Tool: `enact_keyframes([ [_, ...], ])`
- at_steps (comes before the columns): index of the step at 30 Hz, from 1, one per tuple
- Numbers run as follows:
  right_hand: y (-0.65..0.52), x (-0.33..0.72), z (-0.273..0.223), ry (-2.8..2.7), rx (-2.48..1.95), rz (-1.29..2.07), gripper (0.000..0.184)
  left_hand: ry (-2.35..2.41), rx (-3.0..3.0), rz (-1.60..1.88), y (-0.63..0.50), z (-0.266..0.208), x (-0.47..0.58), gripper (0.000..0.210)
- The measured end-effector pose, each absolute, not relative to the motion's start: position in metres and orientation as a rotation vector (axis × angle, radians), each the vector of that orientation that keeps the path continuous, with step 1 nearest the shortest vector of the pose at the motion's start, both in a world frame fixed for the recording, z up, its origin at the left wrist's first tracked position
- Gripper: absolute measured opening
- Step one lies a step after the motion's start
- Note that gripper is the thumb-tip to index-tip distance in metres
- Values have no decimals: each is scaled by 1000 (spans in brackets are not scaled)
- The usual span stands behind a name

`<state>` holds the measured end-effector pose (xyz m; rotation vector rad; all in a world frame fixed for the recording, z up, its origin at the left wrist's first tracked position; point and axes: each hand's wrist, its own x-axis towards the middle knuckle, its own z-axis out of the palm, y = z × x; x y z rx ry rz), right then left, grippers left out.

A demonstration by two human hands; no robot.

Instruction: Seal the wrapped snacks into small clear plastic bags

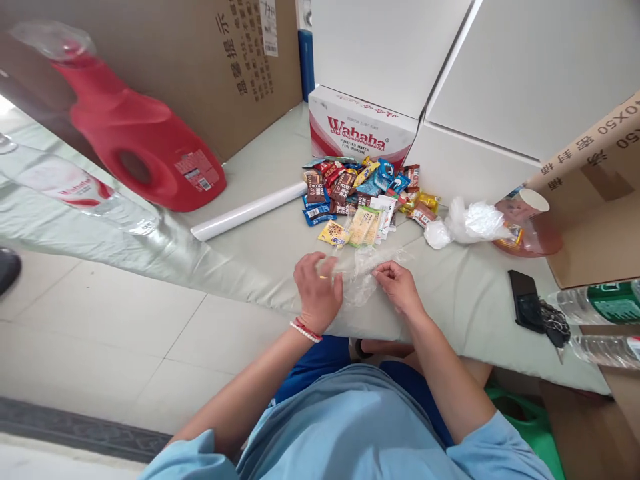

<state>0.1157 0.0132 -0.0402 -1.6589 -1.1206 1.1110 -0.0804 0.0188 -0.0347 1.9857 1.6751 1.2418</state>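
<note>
My right hand (401, 288) pinches the edge of a clear plastic bag (361, 285), which lies crumpled on the pale green cloth. Left of the bag, my left hand (320, 293) hovers with its fingers apart and slightly blurred; a small yellowish patch shows by its fingers, too unclear to name. Just beyond both hands lie a yellow snack packet (333, 233) and green-and-cream snack packets (365, 225). Behind these is a heap of small wrapped snacks (345, 185) in brown, blue, red and yellow.
A white roll (250, 211), red jug (145, 140) and water bottle (75, 187) lie leftward. A Wahaba carton (361, 127) stands behind the snacks. Rightward are a knotted white bag (475, 221), paper cup (531, 201), phone (526, 300), keys (554, 323) and green-labelled bottle (600, 303).
</note>
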Motion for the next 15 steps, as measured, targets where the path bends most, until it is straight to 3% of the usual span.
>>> enact_keyframes([
  [3, -7, 131, -28, -1107, -1640, 1003, 33, 1360, 2404, 927, 32, -27, -80, 22],
  [7, -61, 148, -22, -950, -1698, 881, 33, 1404, 2422, 574, 41, -35, -75, 20],
  [12, -155, 161, -36, -661, -1879, 943, 38, 1356, 2450, 612, 20, -57, -80, 26],
  [15, -184, 173, -26, -732, -2024, 731, 35, 1351, 2402, 657, 10, -62, -83, 32],
])
